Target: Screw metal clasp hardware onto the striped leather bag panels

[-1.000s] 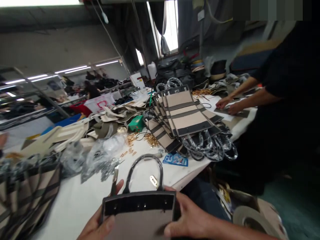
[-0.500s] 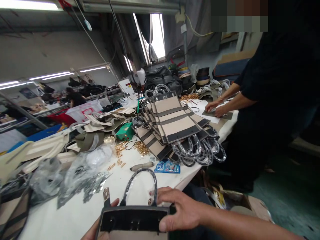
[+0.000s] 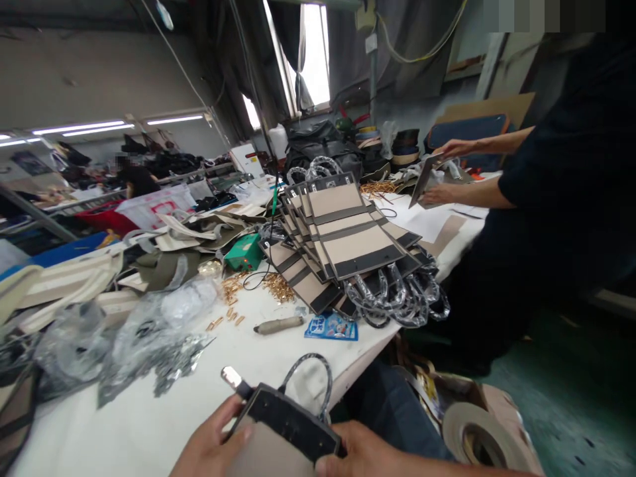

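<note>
A beige bag panel [image 3: 271, 445] with a black top band is held between both hands at the bottom of the head view. My left hand [image 3: 213, 440] grips its left edge, thumb on the front. On its right edge my right hand [image 3: 358, 450] is closed, the thumb pressing near the corner. A plastic-wrapped handle [image 3: 325, 377] loops up behind the band. Beside the handle, a short strap with a metal clasp [image 3: 232, 379] sticks up near my left fingers. The panel's lower part is out of view.
Several striped bag panels [image 3: 348, 228] lie stacked on the white table [image 3: 258, 361]. Nearby are a green box [image 3: 243, 252], gold fittings [image 3: 278, 287], a blue packet [image 3: 332, 326] and plastic bags [image 3: 163, 324]. At the right, a co-worker's hands [image 3: 442, 192] hold a flat piece. A tape roll [image 3: 479, 437] sits in a carton.
The panel has tilted, its right side now lower. My right hand has moved down from beside the handle to the right edge. The co-worker has lifted a flat piece off the table.
</note>
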Tool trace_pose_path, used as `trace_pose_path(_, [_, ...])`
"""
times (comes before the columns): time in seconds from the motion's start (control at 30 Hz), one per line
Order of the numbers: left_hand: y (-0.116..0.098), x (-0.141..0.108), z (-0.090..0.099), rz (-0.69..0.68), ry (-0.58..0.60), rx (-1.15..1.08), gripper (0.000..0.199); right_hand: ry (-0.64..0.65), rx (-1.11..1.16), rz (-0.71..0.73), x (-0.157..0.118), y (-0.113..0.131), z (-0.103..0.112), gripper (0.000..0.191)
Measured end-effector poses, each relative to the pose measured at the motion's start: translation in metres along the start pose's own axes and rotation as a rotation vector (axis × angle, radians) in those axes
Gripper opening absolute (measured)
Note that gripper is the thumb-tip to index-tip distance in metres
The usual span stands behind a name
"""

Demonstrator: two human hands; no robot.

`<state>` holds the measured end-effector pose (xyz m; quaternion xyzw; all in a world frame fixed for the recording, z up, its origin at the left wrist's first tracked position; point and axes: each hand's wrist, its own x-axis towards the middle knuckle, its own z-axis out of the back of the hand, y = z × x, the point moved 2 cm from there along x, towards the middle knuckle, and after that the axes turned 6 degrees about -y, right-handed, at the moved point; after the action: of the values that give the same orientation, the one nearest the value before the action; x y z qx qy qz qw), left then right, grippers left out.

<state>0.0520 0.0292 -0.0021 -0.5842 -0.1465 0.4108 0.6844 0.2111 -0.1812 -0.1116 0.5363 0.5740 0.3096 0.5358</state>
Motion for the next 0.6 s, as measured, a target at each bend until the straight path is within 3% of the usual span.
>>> trace_pose_path(0.1, [-0.02,0.005,-0.009,-0.137,0.023,0.191,0.039,-0.015,0.053,-0.163,-0.012,0.005,-0.009,0.082])
trace_pose_path(0.2, [-0.03,0.012,-0.013,-0.197,0.049,0.253,0.042,-0.052,0.001,-0.201,-0.022,0.017,-0.009,0.072])
trace_pose_path(0.37, [-0.008,0.02,-0.019,-0.207,0.214,0.336,0.037,0.047,-0.098,-0.14,-0.038,0.026,-0.013,0.056])
trace_pose_path(0.6, [0.013,0.026,-0.028,-0.179,0.095,0.488,0.035,0.049,-0.115,-0.165,-0.039,0.019,-0.013,0.053])
